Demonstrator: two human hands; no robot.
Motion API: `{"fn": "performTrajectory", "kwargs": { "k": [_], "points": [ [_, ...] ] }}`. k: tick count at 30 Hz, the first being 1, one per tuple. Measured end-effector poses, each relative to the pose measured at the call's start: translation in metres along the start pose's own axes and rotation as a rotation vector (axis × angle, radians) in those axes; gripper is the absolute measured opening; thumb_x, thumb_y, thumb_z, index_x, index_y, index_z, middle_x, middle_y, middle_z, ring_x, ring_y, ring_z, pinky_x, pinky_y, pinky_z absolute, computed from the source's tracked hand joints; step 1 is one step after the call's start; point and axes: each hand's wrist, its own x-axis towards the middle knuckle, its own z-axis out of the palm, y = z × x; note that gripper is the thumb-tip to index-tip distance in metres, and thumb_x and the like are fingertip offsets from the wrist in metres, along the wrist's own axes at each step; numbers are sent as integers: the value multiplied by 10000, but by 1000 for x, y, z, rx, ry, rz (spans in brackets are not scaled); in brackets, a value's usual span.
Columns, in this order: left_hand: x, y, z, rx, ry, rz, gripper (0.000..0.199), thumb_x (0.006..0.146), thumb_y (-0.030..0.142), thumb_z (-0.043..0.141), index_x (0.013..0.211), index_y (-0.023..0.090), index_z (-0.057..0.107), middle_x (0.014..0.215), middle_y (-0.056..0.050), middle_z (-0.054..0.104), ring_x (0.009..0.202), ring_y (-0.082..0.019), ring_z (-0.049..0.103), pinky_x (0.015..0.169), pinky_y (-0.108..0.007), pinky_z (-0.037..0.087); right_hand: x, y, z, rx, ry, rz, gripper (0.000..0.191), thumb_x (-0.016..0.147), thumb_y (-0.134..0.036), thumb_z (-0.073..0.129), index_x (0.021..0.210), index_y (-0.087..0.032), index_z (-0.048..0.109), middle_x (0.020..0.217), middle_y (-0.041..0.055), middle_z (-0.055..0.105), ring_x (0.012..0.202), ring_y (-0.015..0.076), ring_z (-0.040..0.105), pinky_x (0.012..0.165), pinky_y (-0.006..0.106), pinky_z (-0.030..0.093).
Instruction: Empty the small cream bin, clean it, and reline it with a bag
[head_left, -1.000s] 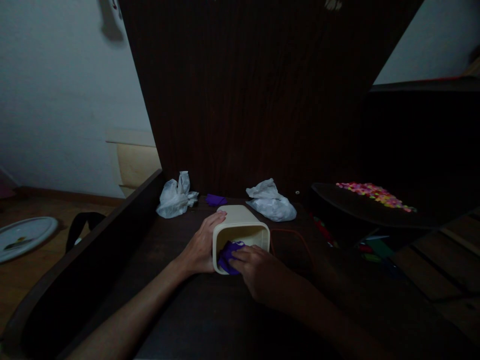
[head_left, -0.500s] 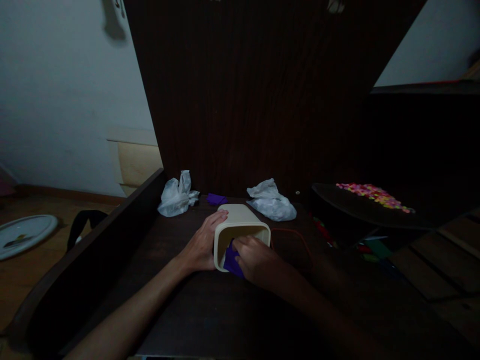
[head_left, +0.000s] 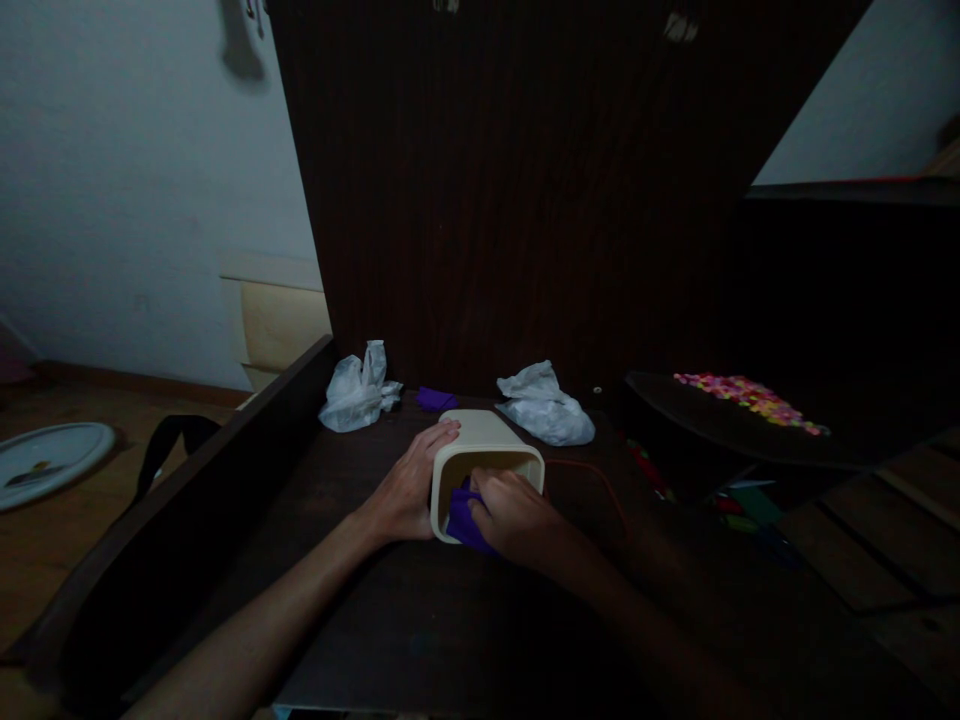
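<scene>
- Cream plastic formed the container (head_left: 484, 432), which lay on its side on the dark desk (head_left: 375, 640), mouth turned toward my head view.
- From my remote seat I saw the left hand (head_left: 411, 490) cupped against the container's left wall, fingers half-curled over its upper edge and holding it.
- The right hand (head_left: 517, 515) reached partly into the mouth, fingers curled in on a purple cloth (head_left: 466, 525). That cloth sat bunched just inside and draped across the lower rim; I could not tell how hard it was pinched.
- I took the step in hand to be working the cloth against the inner wall. Doing it well, I judged, called for steady pressure from the left hand, so the container could not slide or roll with each push.
- I reckoned the loose fold was best gathered under the fingertips, since it could catch on the rim.
- Rounded corners seemed to ask for a fingertip behind the cloth, and the dim interior for slow, overlapping passes.
- Just behind the container lay a second purple piece (head_left: 436, 400), between the left white bag (head_left: 352, 402) and the right white bag (head_left: 551, 418).
</scene>
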Motion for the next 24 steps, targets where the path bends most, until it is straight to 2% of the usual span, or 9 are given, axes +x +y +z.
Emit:
{"fn": "performTrajectory", "kwargs": {
  "k": [3,6,14,17,20,24],
  "points": [
    [0,-1,0,-6,-10,10,1262,612,466,924,1588,233,159,1488,-233,457,1413,-456,433,1129,-680,416,3,-4,-3,-1,20,72,267,994,-150,432,1127,-77,652,1075,186,744,1005,277,716,829,337,488],
    [1,0,0,-8,-14,14,1248,619,437,921,1588,227,162,1493,-239,452,1416,-457,428,1128,-681,411,8,-6,-4,-17,19,113,289,968,-104,438,1145,-59,662,1102,221,743,1018,301,730,832,348,505],
    [0,0,1,-12,-11,7,1232,626,425,915,1586,232,167,1509,-234,444,1417,-459,428,1135,-671,409,22,-4,9,-79,34,147,324,859,5,556,1138,-81,696,1128,222,745,1026,309,742,851,354,533],
    [0,0,1,-16,-13,4,1237,628,435,913,1589,230,162,1502,-234,448,1416,-456,431,1136,-672,414,22,-6,12,-111,42,141,348,889,23,508,1170,-73,689,1140,228,740,1012,307,744,839,366,542],
    [0,1,1,-23,-6,4,1228,629,428,915,1590,227,178,1498,-233,453,1416,-454,430,1134,-671,419,22,-9,13,-145,69,106,379,922,27,450,1209,-62,682,1188,239,717,1088,297,711,900,375,526],
    [0,1,1,-40,3,10,1227,625,417,920,1590,226,187,1499,-233,456,1414,-459,431,1133,-677,415,22,-9,14,-182,74,37,356,936,-7,437,1141,-53,725,1192,251,706,1162,317,661,968,409,498]
  ]
}}
